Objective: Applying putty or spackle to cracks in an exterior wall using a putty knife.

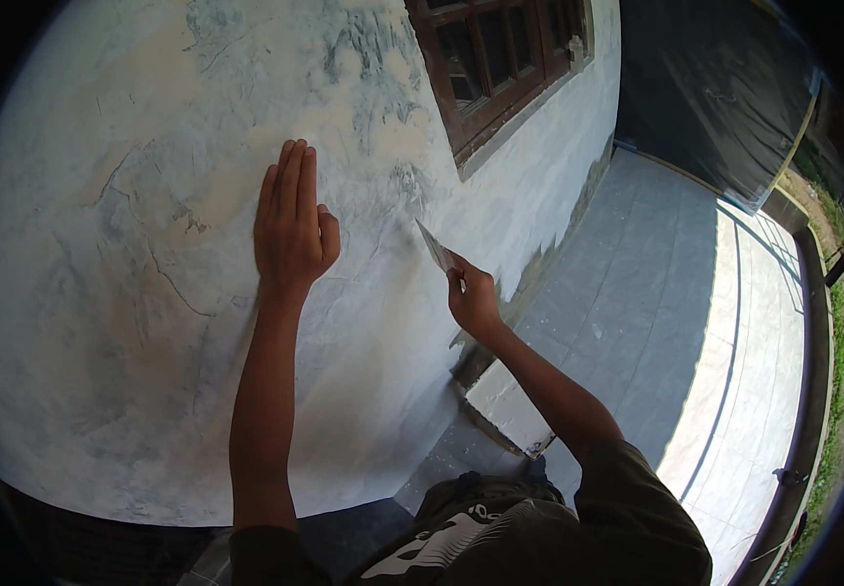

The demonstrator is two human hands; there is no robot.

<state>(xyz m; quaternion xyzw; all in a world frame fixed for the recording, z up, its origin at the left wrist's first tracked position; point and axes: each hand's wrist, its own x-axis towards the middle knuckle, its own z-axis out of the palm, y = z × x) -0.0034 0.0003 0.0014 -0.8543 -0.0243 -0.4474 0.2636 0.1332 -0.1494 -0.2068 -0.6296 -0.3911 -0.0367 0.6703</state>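
My left hand (292, 220) rests flat against the patchy white wall (197, 361), fingers stretched upward and the thumb a little apart. In my right hand (473, 298) is a scraper (433, 246) with a thin, flat blade, its handle mostly hidden by my fingers. The blade points up and left toward the wall, below the window; whether its edge touches the surface I cannot tell. Around both hands the wall shows cracks, grey streaks and smears of pale filler.
A brown wooden window (500, 73) is set in the wall at upper right. A white block-like box (510, 405) stands on the grey tiled floor (627, 264) below my right forearm. Dark sheeting (715, 98) hangs at the far end, and a low dark kerb (812, 322) borders the right side.
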